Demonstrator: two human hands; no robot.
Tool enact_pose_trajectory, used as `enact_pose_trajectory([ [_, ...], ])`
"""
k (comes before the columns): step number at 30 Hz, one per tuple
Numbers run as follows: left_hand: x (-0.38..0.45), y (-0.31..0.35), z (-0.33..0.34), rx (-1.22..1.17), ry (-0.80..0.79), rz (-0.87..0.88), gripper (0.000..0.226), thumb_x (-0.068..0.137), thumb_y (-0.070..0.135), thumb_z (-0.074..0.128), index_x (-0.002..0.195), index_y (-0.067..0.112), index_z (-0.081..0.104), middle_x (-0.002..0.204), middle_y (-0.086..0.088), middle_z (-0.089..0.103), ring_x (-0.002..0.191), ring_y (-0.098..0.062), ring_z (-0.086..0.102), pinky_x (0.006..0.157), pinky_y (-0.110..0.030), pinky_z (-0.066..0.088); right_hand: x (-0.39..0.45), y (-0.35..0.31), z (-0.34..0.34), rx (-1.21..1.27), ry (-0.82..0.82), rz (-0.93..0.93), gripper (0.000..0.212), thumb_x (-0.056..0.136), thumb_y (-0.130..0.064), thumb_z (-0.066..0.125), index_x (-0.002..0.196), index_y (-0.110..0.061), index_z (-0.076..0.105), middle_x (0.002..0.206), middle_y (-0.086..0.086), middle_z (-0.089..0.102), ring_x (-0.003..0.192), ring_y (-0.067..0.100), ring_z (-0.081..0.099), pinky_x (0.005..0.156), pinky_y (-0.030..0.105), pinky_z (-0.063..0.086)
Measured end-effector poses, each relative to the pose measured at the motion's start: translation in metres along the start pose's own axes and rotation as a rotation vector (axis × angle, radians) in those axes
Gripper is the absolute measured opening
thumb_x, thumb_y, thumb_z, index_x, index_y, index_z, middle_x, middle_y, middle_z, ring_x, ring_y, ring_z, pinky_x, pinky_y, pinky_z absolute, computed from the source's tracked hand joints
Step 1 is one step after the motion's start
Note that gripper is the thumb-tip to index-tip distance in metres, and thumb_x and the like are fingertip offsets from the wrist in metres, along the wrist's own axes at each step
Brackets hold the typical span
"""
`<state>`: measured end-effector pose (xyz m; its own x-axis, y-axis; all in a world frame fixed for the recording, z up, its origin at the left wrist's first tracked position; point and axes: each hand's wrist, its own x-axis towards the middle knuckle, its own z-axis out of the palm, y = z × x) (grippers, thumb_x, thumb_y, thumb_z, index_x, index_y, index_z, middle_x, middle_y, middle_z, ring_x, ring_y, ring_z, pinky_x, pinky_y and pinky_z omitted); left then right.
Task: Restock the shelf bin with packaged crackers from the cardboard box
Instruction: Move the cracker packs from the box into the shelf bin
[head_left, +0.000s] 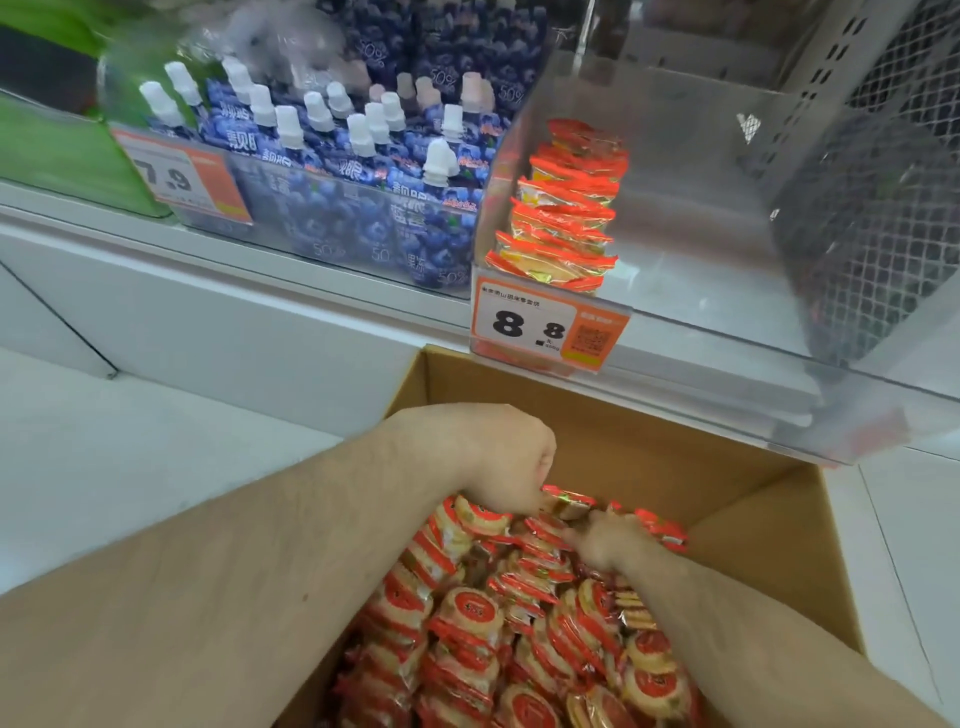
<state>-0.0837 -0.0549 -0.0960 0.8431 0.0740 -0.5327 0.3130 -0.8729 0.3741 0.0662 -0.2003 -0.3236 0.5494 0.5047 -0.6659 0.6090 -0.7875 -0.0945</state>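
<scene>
- Down at the far end of the open brown cardboard box (691, 447), both hands are digging into the heap of round crackers in red-and-clear plastic wrappers (524, 623).
- The left hand (506, 457) is curling its fingers down over the packets at the far left of the heap; its knuckles are facing up, and the fingertips are hiding among the wrappers.
- The right hand (605, 540) is lying lower and a little nearer the camera, its fingers bending round packets at the top of the pile. Both hands are closing on crackers, though how many each is holding cannot be told.
- The two hands are sitting close together, with a few packets bunching between them.
- Up and beyond the hands, the clear plastic shelf bin (675, 332) is hanging over the far rim of the box, so the load is going to have to travel upward and away from the body.
- One stack of matching red-wrapped crackers (566, 208) is standing on edge against the bin's left wall, running front to back; the remainder of the bin floor, to the right, is showing bare.
- That open space is lying mostly up and right of the hands, so the right hand looks nearer to it, while the left is sitting almost straight beneath the existing stack.
- An orange-and-white price tag reading 8.8 (545, 327) is clipped to the bin's front lip, directly above the box.
- Blue blueberry jelly pouches with white caps (332, 150) are filling the neighbouring bin to the left.
</scene>
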Motion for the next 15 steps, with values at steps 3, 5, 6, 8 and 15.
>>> enact_pose_trajectory([
  [3,0.000,-0.010,0.002,0.015,-0.018,-0.031,0.020,0.089,0.022,0.057,0.108,0.023,0.061,0.087,0.012,0.058,0.091,-0.014,0.059,0.085,-0.036,0.053,-0.013,0.004,-0.021,0.077,0.069,-0.002,0.010,0.091,-0.030,0.049,0.092,-0.025,0.057,0.103,0.002,0.066,0.093,0.023,0.064,0.078,0.031,0.053],
  [5,0.000,-0.015,0.002,0.025,-0.019,-0.048,0.024,0.091,0.023,0.056,0.114,0.026,0.059,0.085,0.015,0.054,0.086,-0.011,0.056,0.080,-0.030,0.051,-0.028,0.005,-0.043,0.298,0.067,-0.087,0.020,0.088,-0.010,0.054,0.077,-0.025,0.048,0.094,0.000,0.059,0.081,0.018,0.057,0.063,0.025,0.047],
  [6,-0.001,-0.016,0.003,0.025,-0.018,-0.055,0.027,0.091,0.023,0.056,0.118,0.027,0.058,0.091,0.014,0.057,0.088,-0.011,0.056,0.080,-0.029,0.050,-0.039,0.003,-0.052,0.459,0.043,-0.145,0.028,0.086,-0.003,0.058,0.074,-0.025,0.046,0.091,0.002,0.056,0.078,0.018,0.053,0.061,0.026,0.044],
  [8,-0.001,-0.016,0.006,0.040,-0.003,-0.064,0.037,0.092,0.027,0.056,0.129,0.027,0.051,0.114,0.007,0.058,0.097,-0.013,0.056,0.085,-0.030,0.050,-0.065,-0.001,-0.068,0.705,-0.028,-0.234,0.036,0.082,0.001,0.064,0.070,-0.029,0.047,0.089,0.007,0.054,0.079,0.021,0.050,0.067,0.033,0.041],
  [15,0.006,-0.011,0.019,-0.243,0.081,-0.106,0.077,0.088,0.040,0.066,0.150,0.026,0.023,0.141,-0.003,0.048,0.118,-0.020,0.056,0.096,-0.031,0.049,-0.118,-0.031,-0.093,1.114,-0.238,-0.539,0.035,0.086,0.015,0.056,0.077,-0.016,0.043,0.090,0.007,0.061,0.084,0.020,0.058,0.073,0.028,0.050],
])
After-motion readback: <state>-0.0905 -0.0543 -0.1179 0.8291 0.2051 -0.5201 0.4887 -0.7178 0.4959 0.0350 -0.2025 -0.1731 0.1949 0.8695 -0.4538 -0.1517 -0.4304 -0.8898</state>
